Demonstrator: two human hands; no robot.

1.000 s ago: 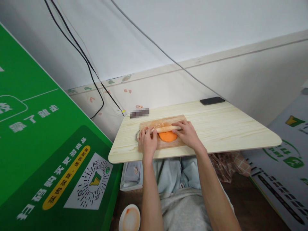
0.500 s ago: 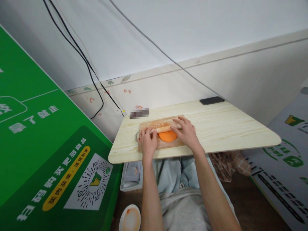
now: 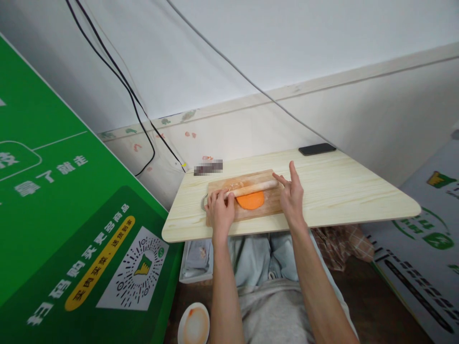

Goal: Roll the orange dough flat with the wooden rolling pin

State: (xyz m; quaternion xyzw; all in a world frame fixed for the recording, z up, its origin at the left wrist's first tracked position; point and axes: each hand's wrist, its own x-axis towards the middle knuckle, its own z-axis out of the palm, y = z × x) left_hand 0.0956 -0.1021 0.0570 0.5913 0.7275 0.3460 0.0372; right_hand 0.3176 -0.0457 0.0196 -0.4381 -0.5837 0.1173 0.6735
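Observation:
A flat orange piece of dough (image 3: 251, 200) lies on a wooden cutting board (image 3: 267, 208) with a metal handle at its left end. A pale rolling pin (image 3: 253, 188) lies across the board, over the dough's far edge. My left hand (image 3: 221, 208) is closed over the pin's left end. My right hand (image 3: 292, 195) is off the pin, just beyond its right end, with thumb and fingers apart; one finger points up and another reaches toward the pin's tip. Whether that fingertip touches the pin I cannot tell.
A black phone (image 3: 317, 149) lies at the back of the pale wood table (image 3: 344, 191). A blurred dark item (image 3: 208, 167) is at the back left. Below are a white bowl (image 3: 193, 325) and a box (image 3: 195, 263). A green panel (image 3: 71, 191) stands left.
My right hand has let go of the rolling pin and moved right, its fingers spreading upward. The pin's right end now shows. My left hand has stayed on the pin.

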